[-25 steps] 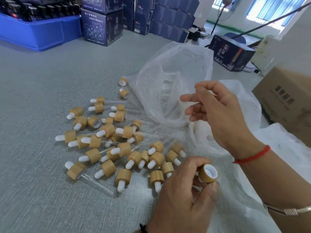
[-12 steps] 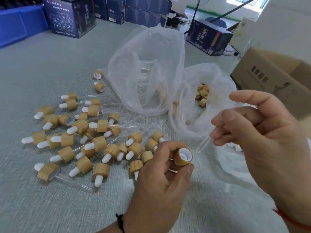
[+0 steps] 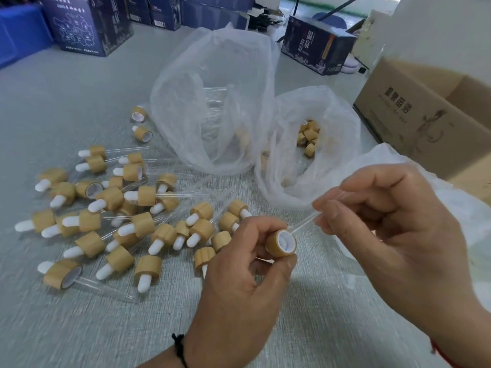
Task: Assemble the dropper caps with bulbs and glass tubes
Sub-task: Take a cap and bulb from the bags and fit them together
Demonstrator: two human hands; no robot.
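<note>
The left hand [image 3: 239, 277] grips a cap [image 3: 281, 243] between thumb and curled fingers, with the cap's white-lined open end turned toward the right hand [image 3: 393, 235]. The right hand pinches a glass tube [image 3: 305, 223] between thumb and fingertips. The tube slants down to the left, and its lower end sits at the cap's open mouth; whether it has entered the bulb socket cannot be told. Both hands are above the table [image 3: 79, 328], near its front edge.

To the left of the hands, a pile [image 3: 114, 213] of caps with white bulbs lies on the table, some with tubes fitted. Behind the hands, a clear bag [image 3: 212, 102] holds loose tubes. Just beside it on the right, a second bag [image 3: 332, 120] holds loose caps [image 3: 308, 138]. A cardboard box [image 3: 425, 115] stands at the right. Dark blue boxes [image 3: 87, 25] stand along the far side.
</note>
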